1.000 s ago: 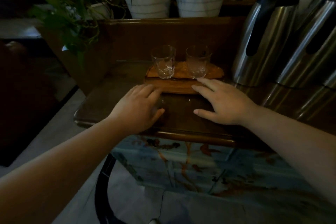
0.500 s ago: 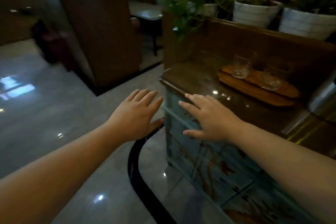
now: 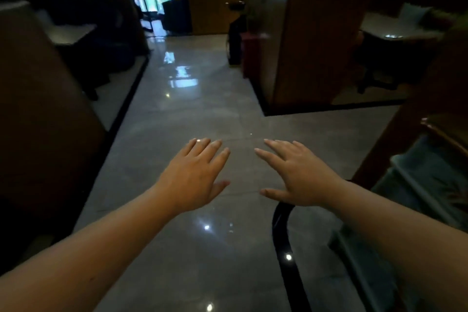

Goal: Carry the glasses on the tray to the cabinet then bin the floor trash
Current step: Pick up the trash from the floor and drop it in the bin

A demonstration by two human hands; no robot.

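Trash is nowhere to be seen on the glossy grey floor [image 3: 197, 114] filling the centre of the frame, so scanning the aisle slowly, including along the dark booth partition [image 3: 304, 43] at upper right, seems wise. At the right edge, the painted cabinet [image 3: 428, 185] is partly visible; tray and glasses lie outside the view. Lower centre, left hand [image 3: 193, 180] and right hand [image 3: 301, 177] hover spread, fingers apart, holding nothing.

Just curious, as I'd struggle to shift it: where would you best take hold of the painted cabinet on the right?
Probably the wooden top's rim, from the aisle side: it seems to overhang the flat front of the painted cabinet, giving fingers a ledge to hook under. The left hand and right hand are both open and empty.
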